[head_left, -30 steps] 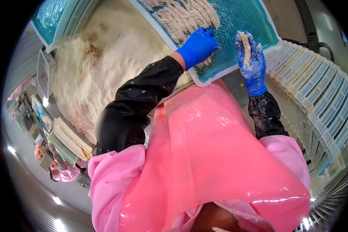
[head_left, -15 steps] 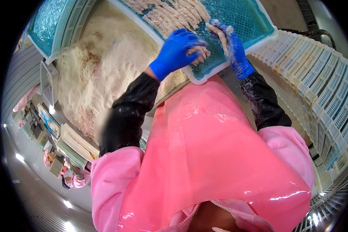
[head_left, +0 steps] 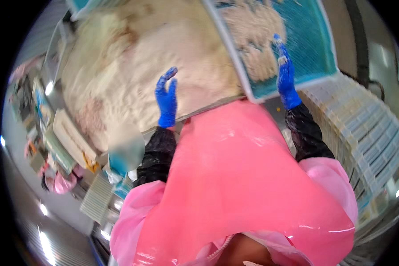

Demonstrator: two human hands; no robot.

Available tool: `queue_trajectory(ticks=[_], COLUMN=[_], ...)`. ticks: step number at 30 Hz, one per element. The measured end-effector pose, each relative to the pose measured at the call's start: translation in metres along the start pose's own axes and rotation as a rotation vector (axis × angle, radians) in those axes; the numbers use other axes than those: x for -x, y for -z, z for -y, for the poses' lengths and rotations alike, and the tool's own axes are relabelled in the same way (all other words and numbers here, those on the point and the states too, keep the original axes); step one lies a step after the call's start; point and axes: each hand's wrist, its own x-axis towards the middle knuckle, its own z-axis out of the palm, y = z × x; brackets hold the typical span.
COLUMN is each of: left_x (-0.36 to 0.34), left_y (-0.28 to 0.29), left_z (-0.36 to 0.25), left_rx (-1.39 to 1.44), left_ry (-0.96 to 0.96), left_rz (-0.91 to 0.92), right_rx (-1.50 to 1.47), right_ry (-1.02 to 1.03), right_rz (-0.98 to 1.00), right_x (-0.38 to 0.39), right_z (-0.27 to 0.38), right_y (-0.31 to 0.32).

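Observation:
My left hand [head_left: 166,102], in a blue glove coated with pale powder, hangs over the floury bed [head_left: 199,57]. Its fingers and thumb are apart and nothing lies between them. To the right, a white-rimmed tray [head_left: 245,86] with a blue-green mesh bottom holds a row of pale, powder-coated strips [head_left: 259,64]. My right hand [head_left: 286,77], also blue-gloved, is upright along the right side of these strips with its fingers stretched out. Whether it touches them I cannot tell. The strips look blurred and run together.
At the right stands a long stack of white slotted crates [head_left: 359,115]. Clumps of pinkish pieces [head_left: 92,117] show in the powder's left part. Another blue-green tray [head_left: 77,5] is cut off at the upper left. A person in pink [head_left: 64,182] is far off at the left.
My left hand has left the strips on the tray and moved left over the powder, now empty. My right hand has let go of its strip. The view has shifted, with the tray farther right.

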Motion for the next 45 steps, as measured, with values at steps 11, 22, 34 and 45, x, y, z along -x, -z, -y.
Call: queue_trajectory(ticks=[11,22,34,45], left_x=[0.017,0.012,0.009,-0.016], left_y=[0.097,0.13,0.136,0.134], left_z=[0.067,0.1,0.095,0.078], left_rx=[-0.23,0.547,0.514,0.079], left_ry=[-0.12,0.326,0.307,0.119], left_rz=[-0.284,-0.221,-0.159,-0.363], right_rx=[0.966,1.256,0.017,0.919], right_ry=[0.646,0.392,-0.055,0.241], right_rz=[0.448,0.018,0.403,0.489], right_x=[-0.111,-0.252,-0.225,-0.082], right_z=[-0.116,-0.103,-0.069,-0.078], right_y=[-0.244,-0.357,-0.36,-0.287])
